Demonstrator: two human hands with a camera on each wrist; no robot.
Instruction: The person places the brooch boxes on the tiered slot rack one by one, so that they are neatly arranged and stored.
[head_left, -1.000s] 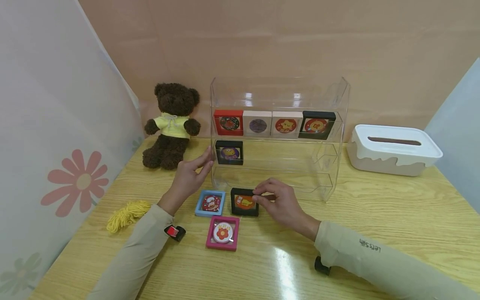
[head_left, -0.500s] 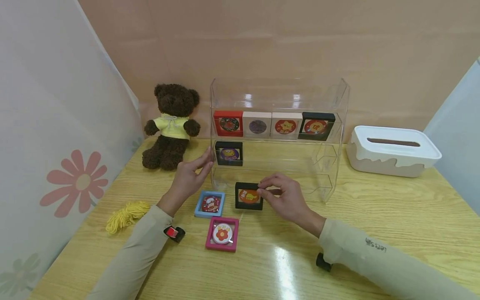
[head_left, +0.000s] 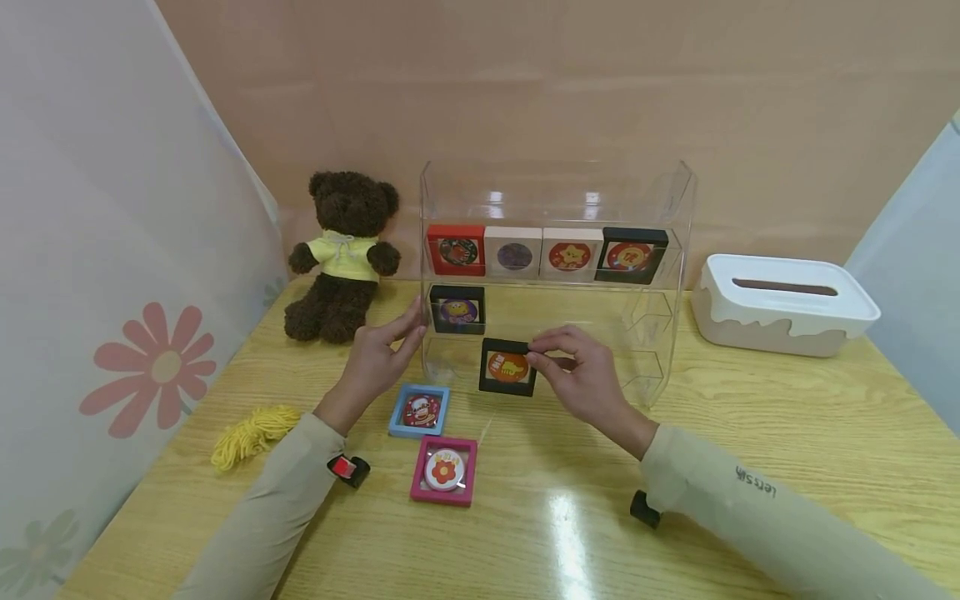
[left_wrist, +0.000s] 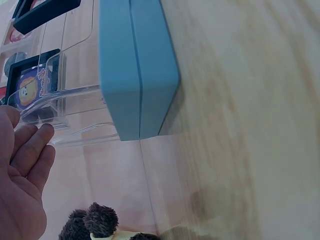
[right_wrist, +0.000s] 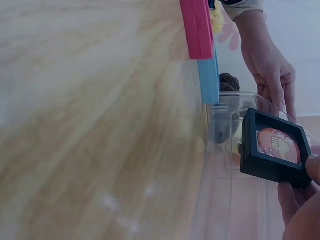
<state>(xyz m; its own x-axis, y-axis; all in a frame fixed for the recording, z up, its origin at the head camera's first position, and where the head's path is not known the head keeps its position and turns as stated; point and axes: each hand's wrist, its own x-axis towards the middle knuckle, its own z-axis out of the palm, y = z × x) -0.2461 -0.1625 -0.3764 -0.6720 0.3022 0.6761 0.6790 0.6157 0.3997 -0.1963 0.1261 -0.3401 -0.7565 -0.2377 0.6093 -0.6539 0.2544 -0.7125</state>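
My right hand [head_left: 588,375] pinches the right edge of a black square display frame [head_left: 495,382] with an orange thumbs-up badge inside. The frame hangs above the table before the lowest tier of a clear acrylic rack [head_left: 555,337]; the right wrist view shows it tilted, thumb on one face and fingers behind. My left hand [head_left: 381,354] touches the rack's left side panel, fingers fairly straight. Beside that hand, a black frame [head_left: 457,328] with a purple badge stands on the middle tier. A blue frame [head_left: 417,431] and a pink frame [head_left: 442,498] lie on the table.
On the upper tier stand a red frame [head_left: 455,268], two white frames and another black frame [head_left: 632,277]. A brown teddy bear [head_left: 349,267] sits left of the rack, with yellow yarn [head_left: 253,435] nearer. At right is a white tissue box [head_left: 783,304].
My right hand has lifted the black frame with the orange badge off the table and carried it up and slightly right, toward the rack. The left hand stays at the rack's side.
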